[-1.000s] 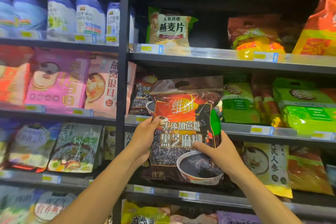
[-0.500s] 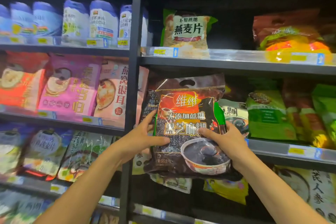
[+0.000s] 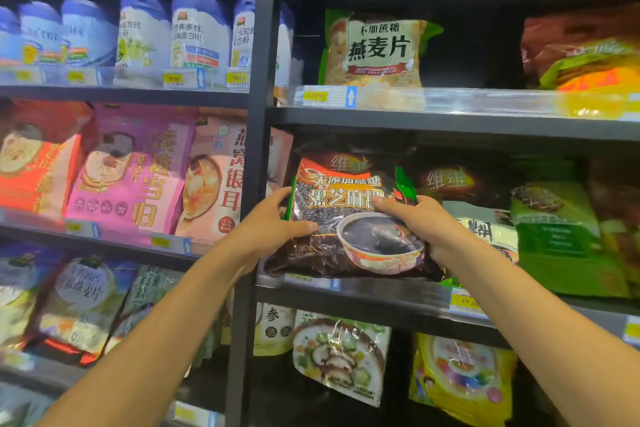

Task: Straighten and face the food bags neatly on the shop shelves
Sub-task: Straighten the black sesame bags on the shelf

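Sesame bag (image 3: 349, 215), dark, bowl picture on front — where is it?
— On the middle shelf (image 3: 381, 295) just right of the black upright post (image 3: 258, 163), bottom edge resting at the shelf lip, front facing out, top leaning back.

— Hands?
— Left hand (image 3: 266, 225) clasps the bag's left edge, thumb across the front, fingers closed round the side. Right hand (image 3: 420, 222) grips the bag's right side, fingers curled over the front near the lettering, palm against the edge.

— Neighbours?
— A second dark bag (image 3: 460, 184) stands behind and to its right, partly hidden; a green bag (image 3: 561, 236) further right. An oat bag (image 3: 377, 48) sits one shelf above the post's right side; pink bags (image 3: 135, 170) lie left of the post.
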`<state>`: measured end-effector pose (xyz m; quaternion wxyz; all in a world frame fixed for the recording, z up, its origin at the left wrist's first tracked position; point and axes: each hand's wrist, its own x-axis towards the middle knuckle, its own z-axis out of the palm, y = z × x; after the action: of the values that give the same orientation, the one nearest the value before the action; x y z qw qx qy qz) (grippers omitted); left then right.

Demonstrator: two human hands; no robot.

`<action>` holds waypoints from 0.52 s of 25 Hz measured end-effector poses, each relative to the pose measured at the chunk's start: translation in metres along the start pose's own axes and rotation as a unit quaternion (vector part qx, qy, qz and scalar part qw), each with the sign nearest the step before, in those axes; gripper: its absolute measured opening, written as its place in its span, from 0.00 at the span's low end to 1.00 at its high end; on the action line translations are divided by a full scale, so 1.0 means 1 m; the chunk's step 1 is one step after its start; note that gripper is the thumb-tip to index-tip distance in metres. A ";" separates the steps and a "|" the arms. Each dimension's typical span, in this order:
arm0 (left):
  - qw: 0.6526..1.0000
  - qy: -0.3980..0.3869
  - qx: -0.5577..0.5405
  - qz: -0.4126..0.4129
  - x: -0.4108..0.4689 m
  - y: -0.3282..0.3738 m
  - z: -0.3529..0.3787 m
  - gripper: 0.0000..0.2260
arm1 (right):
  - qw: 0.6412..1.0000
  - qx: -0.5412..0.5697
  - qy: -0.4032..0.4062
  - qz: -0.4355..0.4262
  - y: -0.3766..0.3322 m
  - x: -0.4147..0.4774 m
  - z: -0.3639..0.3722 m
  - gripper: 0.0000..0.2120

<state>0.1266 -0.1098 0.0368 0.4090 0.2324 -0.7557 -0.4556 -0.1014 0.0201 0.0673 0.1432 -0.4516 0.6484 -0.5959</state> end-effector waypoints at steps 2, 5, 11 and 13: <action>1.000 0.013 -0.009 -0.004 0.016 -0.001 0.000 0.38 | 0.999 -0.030 0.008 0.009 -0.003 0.016 0.005 0.23; 0.999 0.029 -0.014 0.007 0.036 -0.002 0.005 0.38 | 0.998 -0.054 0.025 0.015 -0.003 0.040 0.012 0.30; 0.997 0.078 0.001 0.022 0.062 -0.008 0.022 0.48 | 0.997 -0.039 0.015 0.059 0.008 0.068 0.019 0.33; 0.996 0.080 0.006 0.028 0.066 -0.014 0.025 0.49 | 0.997 -0.035 0.014 0.063 0.012 0.070 0.022 0.29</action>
<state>0.0687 -0.1520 0.0452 0.4795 0.2488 -0.7295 -0.4195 -0.1293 -0.0482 0.0753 0.1550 -0.4063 0.6981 -0.5688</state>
